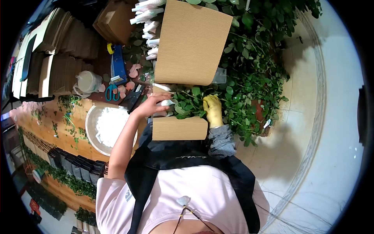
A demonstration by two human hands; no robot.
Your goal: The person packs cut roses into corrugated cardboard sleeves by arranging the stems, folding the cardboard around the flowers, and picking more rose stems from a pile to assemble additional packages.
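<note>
My bare left hand [156,104] curves its fingers around a flower head in a white sleeve [166,103], at the left end of leafy stems [189,102]. These look like rose stems. On their right end, my right hand [213,109], in a yellow glove, has its fingers curled over the stems. Beneath the stems lies corrugated cardboard [180,128], its near flap showing in front of me. A larger corrugated sheet [194,43] covers the bunch beyond, with several white-sleeved heads [150,17] sticking out on its left.
Cut leafy stems [249,78] heap along the right side. To the left are a white basin [91,128] of white sleeves, teal scissors [112,93], a blue tape dispenser [118,66], a black stapler-like tool [134,95], a white bucket [87,82] and stacked cardboard [74,43].
</note>
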